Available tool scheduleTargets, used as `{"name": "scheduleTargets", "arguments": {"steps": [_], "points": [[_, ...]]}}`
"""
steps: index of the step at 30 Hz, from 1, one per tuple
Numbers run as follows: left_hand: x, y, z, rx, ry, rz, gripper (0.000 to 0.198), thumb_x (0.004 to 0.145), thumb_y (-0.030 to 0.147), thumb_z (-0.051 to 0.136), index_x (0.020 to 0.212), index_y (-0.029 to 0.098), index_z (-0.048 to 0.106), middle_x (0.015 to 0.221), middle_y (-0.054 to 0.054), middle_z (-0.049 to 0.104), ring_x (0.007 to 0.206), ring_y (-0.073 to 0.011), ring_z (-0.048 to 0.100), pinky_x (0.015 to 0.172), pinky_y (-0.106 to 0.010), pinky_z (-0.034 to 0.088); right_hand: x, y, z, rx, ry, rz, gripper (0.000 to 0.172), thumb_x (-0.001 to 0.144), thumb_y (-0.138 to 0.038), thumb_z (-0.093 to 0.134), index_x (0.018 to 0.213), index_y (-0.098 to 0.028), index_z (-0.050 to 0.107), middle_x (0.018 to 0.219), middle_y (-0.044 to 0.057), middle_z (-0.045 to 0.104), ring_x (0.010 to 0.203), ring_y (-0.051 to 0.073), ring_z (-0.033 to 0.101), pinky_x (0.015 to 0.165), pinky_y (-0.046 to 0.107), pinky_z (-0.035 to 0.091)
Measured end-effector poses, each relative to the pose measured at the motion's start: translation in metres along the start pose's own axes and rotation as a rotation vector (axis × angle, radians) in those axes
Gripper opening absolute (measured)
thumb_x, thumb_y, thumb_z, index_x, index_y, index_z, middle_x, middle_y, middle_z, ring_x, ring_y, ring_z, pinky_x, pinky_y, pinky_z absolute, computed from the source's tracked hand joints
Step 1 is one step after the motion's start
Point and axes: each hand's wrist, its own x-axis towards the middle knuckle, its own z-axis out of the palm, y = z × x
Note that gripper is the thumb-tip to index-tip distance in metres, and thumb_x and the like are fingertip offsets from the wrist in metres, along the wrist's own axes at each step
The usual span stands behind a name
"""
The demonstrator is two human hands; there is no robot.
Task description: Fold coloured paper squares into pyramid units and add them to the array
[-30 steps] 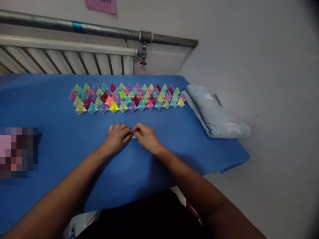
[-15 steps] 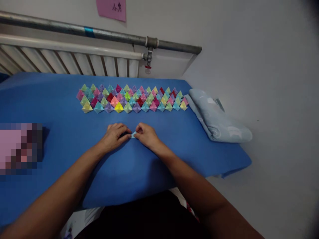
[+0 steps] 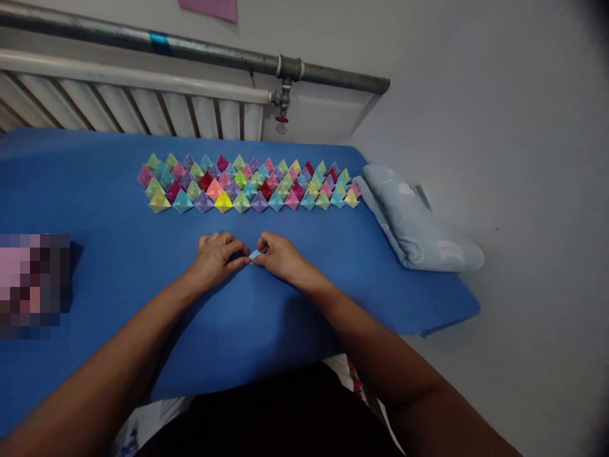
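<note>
A small light-blue piece of folded paper point(image 3: 255, 255) lies between my two hands, low over the blue surface. My left hand point(image 3: 219, 257) pinches its left end between thumb and fingertips. From the other side, my right hand point(image 3: 277, 256) grips the right part of the paper, its fingers curled in. The fingers cover much of the paper, so its full shape is hidden. Beyond both hands stand several rows of folded paper boats point(image 3: 242, 202) in yellow, blue, purple, pink, green and red.
A blue-covered table point(image 3: 209, 343) spans the view. On its right side rests a folded light-blue blanket point(image 3: 419, 222). At the left edge sits a blurred-out pink and dark object point(image 3: 33, 279). A radiator point(image 3: 143, 114) and a metal pipe point(image 3: 214, 54) run along the back wall.
The view has shifted slightly. Between my hands the light-blue paper has tilted, and a little more of it shows. Both hands keep their hold.
</note>
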Motion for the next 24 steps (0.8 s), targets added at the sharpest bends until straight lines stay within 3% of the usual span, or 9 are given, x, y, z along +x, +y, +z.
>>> {"name": "scheduleTargets", "arguments": {"steps": [9, 19, 24], "points": [[0.000, 0.000, 0.000, 0.003, 0.002, 0.003, 0.018, 0.090, 0.041, 0.060, 0.096, 0.029, 0.072, 0.094, -0.003, 0.064, 0.095, -0.0245, 0.053, 0.088, -0.043, 0.033, -0.010, 0.008, -0.030, -0.103, -0.054, 0.054, 0.025, 0.071, -0.018, 0.076, 0.079, -0.020, 0.052, 0.082, -0.003, 0.056, 0.074, 0.012, 0.050, 0.066, 0.025, 0.035], [-0.006, 0.004, -0.001, 0.076, 0.063, 0.059, 0.018, 0.091, 0.036, 0.060, 0.101, 0.028, 0.072, 0.097, -0.006, 0.064, 0.094, -0.0256, 0.055, 0.084, -0.041, 0.037, -0.019, 0.010, -0.026, -0.190, 0.015, -0.003, 0.017, 0.076, -0.020, 0.074, 0.082, -0.020, 0.058, 0.086, -0.002, 0.057, 0.079, 0.013, 0.050, 0.069, 0.025, 0.034], [-0.011, 0.013, 0.007, 0.182, 0.145, 0.238, 0.028, 0.094, 0.020, 0.051, 0.111, 0.030, 0.071, 0.107, -0.008, 0.068, 0.098, -0.0258, 0.057, 0.085, -0.042, 0.037, -0.018, 0.011, -0.025, -0.165, 0.030, 0.006, 0.016, 0.074, -0.019, 0.075, 0.079, -0.019, 0.059, 0.084, -0.002, 0.056, 0.076, 0.013, 0.050, 0.067, 0.024, 0.034]]}}
